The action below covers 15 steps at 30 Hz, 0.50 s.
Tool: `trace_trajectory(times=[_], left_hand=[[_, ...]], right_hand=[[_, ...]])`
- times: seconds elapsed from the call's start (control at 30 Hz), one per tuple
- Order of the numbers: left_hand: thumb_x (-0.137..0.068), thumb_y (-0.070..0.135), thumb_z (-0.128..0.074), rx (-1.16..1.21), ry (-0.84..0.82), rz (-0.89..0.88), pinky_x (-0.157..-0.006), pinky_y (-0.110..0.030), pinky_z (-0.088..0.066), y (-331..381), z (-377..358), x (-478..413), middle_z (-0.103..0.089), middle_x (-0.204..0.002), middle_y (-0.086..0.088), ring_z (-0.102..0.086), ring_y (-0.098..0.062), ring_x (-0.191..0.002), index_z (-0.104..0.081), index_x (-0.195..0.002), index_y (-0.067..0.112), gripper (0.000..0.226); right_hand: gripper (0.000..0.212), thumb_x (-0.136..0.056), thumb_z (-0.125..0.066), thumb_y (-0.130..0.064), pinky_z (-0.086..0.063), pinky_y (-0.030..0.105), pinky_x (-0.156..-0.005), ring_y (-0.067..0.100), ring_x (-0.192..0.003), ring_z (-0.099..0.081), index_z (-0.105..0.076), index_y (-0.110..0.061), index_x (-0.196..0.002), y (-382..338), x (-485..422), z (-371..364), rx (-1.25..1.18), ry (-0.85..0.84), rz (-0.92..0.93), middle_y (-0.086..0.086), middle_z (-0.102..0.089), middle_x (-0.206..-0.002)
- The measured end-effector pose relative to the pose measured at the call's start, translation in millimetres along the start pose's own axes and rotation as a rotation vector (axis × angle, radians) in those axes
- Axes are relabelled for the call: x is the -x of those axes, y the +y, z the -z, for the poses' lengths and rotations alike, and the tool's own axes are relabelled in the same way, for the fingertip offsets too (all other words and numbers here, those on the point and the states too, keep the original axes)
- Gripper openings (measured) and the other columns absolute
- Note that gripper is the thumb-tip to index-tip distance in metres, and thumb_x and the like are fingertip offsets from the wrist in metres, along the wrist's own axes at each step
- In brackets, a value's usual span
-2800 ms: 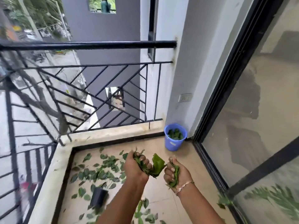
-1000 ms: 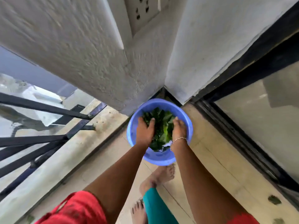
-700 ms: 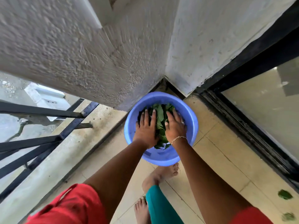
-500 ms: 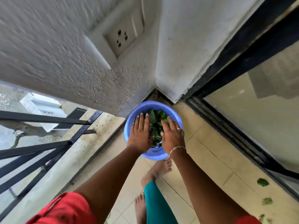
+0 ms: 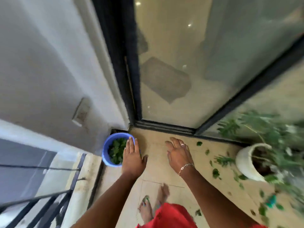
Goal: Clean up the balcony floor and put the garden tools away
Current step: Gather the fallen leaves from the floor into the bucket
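Above the tiled floor (image 5: 156,168), left hand (image 5: 133,159) and right hand (image 5: 178,154) hover spread beside the leaf-filled bucket (image 5: 105,151).

Both hands have come up out of the round blue plastic bucket (image 5: 105,150) of green leaves (image 5: 116,152). The left hand (image 5: 133,158) now hovers flat beside its rim, and the right hand (image 5: 178,153) is spread over the beige floor tiles (image 5: 156,162), well apart.
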<state>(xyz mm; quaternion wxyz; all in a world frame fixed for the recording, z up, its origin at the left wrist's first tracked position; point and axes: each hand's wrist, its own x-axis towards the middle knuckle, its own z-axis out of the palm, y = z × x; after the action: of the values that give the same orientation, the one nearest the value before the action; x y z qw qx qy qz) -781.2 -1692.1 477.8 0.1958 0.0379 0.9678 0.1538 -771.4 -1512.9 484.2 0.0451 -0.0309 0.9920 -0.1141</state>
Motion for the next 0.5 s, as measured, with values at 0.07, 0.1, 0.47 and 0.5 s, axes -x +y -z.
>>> trace_trajectory(times=[0.07, 0.1, 0.47, 0.5], left_hand=[[-0.098, 0.042, -0.037, -0.030, -0.025, -0.092, -0.117, -0.033, -0.002, 36.9, -1.0, 11.6, 0.011, -0.157, -0.017, 0.005, -0.028, -0.146, 0.002, -0.150, 0.004, 0.075], [-0.098, 0.043, -0.036, -0.065, -0.042, -0.161, -0.118, -0.034, -0.003, 60.4, -2.0, 18.6, 0.010, -0.157, -0.017, 0.005, -0.028, -0.146, 0.001, -0.150, 0.005, 0.074], [-0.098, 0.047, -0.034, -0.309, -0.214, -0.495, -0.113, -0.037, -0.023, 254.9, -81.2, 119.4, -0.018, -0.155, -0.012, -0.021, -0.026, -0.142, 0.000, -0.150, 0.004, 0.075], [-0.098, 0.047, -0.034, -0.313, -0.230, -0.512, -0.113, -0.037, -0.024, 273.5, -94.0, 134.8, -0.020, -0.154, -0.012, -0.023, -0.026, -0.141, -0.001, -0.150, 0.004, 0.075]], right_hand=[[0.048, -0.047, -0.087, -0.019, -0.055, 0.035, -0.065, 0.023, -0.087, -0.066, -0.069, -0.019, -0.092, 23.7, 32.4, 20.2, 0.038, 0.042, -0.074, 0.004, -0.067, -0.103], [0.048, -0.045, -0.087, -0.019, -0.055, 0.035, -0.063, 0.023, -0.084, -0.066, -0.069, -0.019, -0.090, 38.0, 52.9, 28.8, 0.053, 0.072, -0.122, 0.004, -0.067, -0.100], [0.045, -0.045, -0.087, -0.027, -0.053, 0.032, -0.060, 0.020, -0.074, -0.065, -0.070, -0.023, -0.086, 178.5, 278.4, 52.8, 0.108, 0.206, -0.519, -0.001, -0.066, -0.090], [0.045, -0.044, -0.087, -0.027, -0.053, 0.031, -0.060, 0.021, -0.073, -0.065, -0.070, -0.023, -0.085, 192.3, 304.6, 53.2, 0.105, 0.212, -0.556, 0.000, -0.067, -0.090]])
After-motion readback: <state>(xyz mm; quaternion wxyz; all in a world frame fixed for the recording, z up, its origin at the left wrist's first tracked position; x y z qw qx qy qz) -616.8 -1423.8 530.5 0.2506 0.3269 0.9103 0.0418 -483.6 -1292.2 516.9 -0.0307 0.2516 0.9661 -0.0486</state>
